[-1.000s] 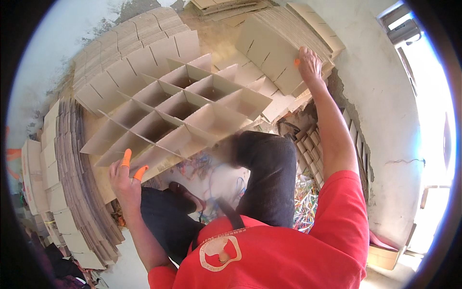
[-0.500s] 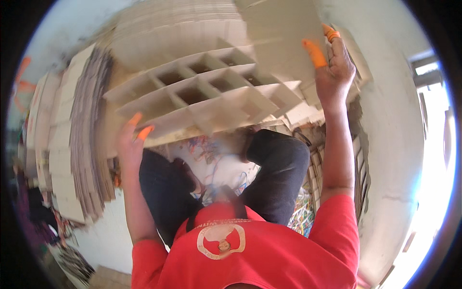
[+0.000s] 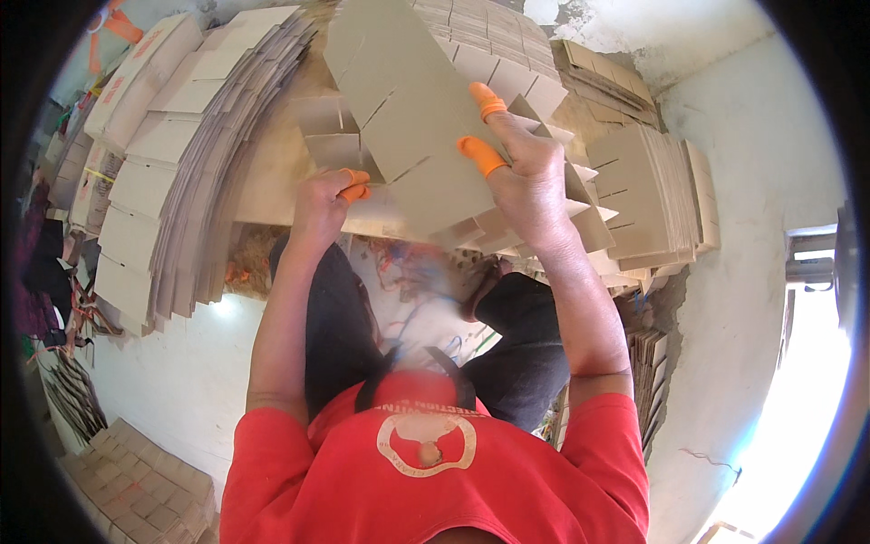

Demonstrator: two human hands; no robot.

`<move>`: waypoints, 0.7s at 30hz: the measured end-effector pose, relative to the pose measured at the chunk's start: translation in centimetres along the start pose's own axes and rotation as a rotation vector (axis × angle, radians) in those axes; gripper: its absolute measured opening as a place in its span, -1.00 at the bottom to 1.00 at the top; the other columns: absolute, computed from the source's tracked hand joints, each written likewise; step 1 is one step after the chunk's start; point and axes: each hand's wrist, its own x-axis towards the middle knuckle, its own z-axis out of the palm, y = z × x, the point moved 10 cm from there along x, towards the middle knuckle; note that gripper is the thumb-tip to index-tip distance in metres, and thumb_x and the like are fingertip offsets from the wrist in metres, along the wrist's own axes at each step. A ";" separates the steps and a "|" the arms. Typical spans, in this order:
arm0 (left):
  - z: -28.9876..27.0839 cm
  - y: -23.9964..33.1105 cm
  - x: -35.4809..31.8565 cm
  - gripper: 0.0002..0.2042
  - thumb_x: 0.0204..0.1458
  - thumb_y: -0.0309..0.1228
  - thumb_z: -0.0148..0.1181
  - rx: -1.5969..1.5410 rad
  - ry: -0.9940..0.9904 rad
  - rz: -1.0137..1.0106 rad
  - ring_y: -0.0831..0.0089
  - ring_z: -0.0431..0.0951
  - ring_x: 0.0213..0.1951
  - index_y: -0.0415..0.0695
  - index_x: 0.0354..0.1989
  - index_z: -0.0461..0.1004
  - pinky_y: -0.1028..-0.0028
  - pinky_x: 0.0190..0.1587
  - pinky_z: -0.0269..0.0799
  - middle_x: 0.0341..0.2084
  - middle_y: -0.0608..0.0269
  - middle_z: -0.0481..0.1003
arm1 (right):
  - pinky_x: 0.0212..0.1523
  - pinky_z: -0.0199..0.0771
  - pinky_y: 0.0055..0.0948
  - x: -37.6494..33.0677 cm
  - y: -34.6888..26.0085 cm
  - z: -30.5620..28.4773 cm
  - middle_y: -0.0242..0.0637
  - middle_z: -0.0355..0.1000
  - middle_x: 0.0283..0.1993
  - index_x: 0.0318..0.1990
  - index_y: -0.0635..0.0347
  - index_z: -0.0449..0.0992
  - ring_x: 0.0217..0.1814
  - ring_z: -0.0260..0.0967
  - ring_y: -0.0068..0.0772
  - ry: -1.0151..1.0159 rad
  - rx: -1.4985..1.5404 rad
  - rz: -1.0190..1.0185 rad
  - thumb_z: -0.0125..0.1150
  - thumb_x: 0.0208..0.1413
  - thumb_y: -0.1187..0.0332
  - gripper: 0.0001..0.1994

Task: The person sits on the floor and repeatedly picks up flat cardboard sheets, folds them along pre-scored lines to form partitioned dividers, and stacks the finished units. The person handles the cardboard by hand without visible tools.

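Observation:
A large slotted cardboard sheet (image 3: 399, 100) slants over a partly covered cardboard divider grid (image 3: 580, 204) on the wooden bench. My right hand (image 3: 530, 177), with orange covers on thumb and forefinger, grips the sheet by its right edge. Below the sheet's left side, my left hand (image 3: 324, 204) is closed, its orange-covered fingertips pinched together beside the grid's left end. Whatever lies between those fingertips is too hidden to make out. Cells of the grid show to the left and right of the sheet.
A tall row of flat cardboard pieces (image 3: 195, 154) stands at left, with a printed carton (image 3: 140, 77) behind. More slotted sheets (image 3: 643, 195) lean at right by the wall (image 3: 739, 154). Coloured strips (image 3: 408, 263) litter the floor between my legs.
The cardboard sheet in my right hand has swung left and now lies tilted across the grid. My left hand has moved right and closed its fingers. The view has shifted too.

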 end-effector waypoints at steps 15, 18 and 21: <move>0.0 0.1 0.5 -0.85 -0.06 -0.65 0.24 0.081 -0.002 0.057 0.34 0.58 -0.39 -0.27 -0.29 0.62 0.43 -0.32 0.45 -0.50 0.11 0.57 | -0.42 0.44 -0.14 0.2 0.5 9.2 0.14 0.42 -0.48 0.11 0.45 0.37 -0.45 0.44 0.13 -0.227 -0.063 -0.232 0.16 -0.07 0.65 -0.52; 0.2 -0.3 0.7 -0.85 -0.05 -0.64 0.24 0.046 0.013 0.033 0.34 0.57 -0.39 -0.26 -0.29 0.62 0.41 -0.30 0.45 -0.49 0.12 0.57 | -0.38 0.46 -0.10 -0.3 1.7 11.3 0.15 0.43 -0.49 0.07 0.53 0.32 -0.42 0.45 0.16 -0.299 -0.155 -0.198 0.16 -0.09 0.66 -0.52; 0.3 -1.1 0.7 -0.85 -0.07 -0.64 0.26 0.060 0.007 -0.025 0.34 0.57 -0.39 -0.24 -0.29 0.62 0.40 -0.29 0.45 -0.47 0.11 0.58 | -0.31 0.46 -0.09 0.1 1.1 11.5 0.18 0.44 -0.41 0.08 0.59 0.27 -0.31 0.45 0.18 -0.377 -0.084 -0.192 0.15 -0.10 0.62 -0.49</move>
